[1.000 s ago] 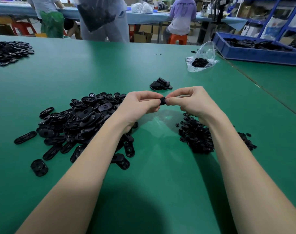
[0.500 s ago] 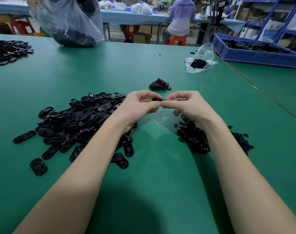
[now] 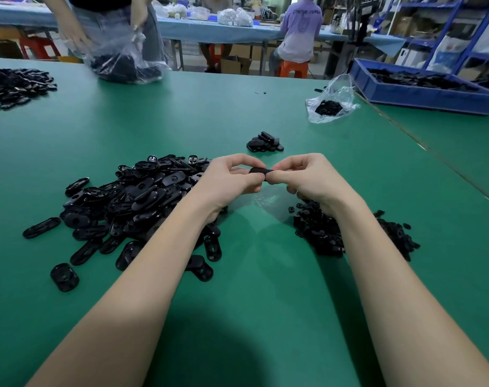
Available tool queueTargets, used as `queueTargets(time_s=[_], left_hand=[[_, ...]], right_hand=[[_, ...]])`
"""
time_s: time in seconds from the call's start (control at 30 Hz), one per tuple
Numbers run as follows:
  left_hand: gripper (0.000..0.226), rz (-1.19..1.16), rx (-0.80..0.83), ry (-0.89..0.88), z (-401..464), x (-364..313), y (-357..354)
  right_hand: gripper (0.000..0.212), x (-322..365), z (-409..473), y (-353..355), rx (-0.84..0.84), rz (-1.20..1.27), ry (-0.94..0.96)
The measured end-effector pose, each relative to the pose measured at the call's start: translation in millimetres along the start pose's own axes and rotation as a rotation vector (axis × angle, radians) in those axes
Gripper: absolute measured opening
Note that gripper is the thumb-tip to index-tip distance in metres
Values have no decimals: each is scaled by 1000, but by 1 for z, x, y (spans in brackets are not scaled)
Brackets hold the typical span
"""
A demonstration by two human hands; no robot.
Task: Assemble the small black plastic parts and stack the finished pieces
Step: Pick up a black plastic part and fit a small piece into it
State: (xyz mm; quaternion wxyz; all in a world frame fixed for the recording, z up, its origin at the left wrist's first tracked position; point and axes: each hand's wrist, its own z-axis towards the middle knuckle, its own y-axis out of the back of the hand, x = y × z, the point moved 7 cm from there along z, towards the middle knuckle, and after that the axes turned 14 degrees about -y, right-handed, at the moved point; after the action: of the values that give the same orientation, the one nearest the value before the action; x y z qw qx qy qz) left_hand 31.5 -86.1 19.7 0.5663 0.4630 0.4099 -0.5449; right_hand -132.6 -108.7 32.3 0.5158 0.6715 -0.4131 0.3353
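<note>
We hold one small black oval plastic piece (image 3: 261,170) up over the green table mat (image 3: 265,317), pinched from both ends: our left hand (image 3: 232,181) clamps it between thumb and curled forefinger, and our right hand (image 3: 302,177) does the same from the other side, fingertips almost meeting across it.

In our judgement the likeliest trouble is a slip. The piece is small and smooth, and if we press the two halves together off-line it could pop out of the pinch and drop into the big heap of black oval shells (image 3: 131,199) under our left wrist, or into the pile of tiny black inserts (image 3: 321,233) under our right forearm, where it would be lost among look-alikes. A half-seated insert could also pass as done and reach the small stack of finished black pieces (image 3: 264,143) just beyond our hands.

Much is hard to read. Our fingers cover most of the piece, so we cannot tell whether an insert is already seated. Our right forearm hides part of the insert pile. Far off, a clear plastic bag of black parts (image 3: 329,104), a blue plastic crate (image 3: 422,93) and another black heap (image 3: 14,85) at the left edge are too blurred to sort, and a standing person's second plastic bag (image 3: 126,65) is smeared.
</note>
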Motion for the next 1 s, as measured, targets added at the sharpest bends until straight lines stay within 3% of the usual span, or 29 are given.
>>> queueTargets(time_s=[0.47,0.6,0.67,0.8,1.0], left_hand=[[12,37,-95,12,-1,8,0],[14,45,-96,13,0,11,5],[16,35,-112,16,1,13,8],[15,-12,-144,22,2,14,10],[9,6,-168,8,5,16,13]], right_hand=[[17,-2,8,-6,-114,-61,63],[10,0,5,-5,-35,-53,123],[16,6,1,-6,-24,-114,208],[19,14,-4,-9,-118,-217,340],[14,6,5,13,-323,-295,251]])
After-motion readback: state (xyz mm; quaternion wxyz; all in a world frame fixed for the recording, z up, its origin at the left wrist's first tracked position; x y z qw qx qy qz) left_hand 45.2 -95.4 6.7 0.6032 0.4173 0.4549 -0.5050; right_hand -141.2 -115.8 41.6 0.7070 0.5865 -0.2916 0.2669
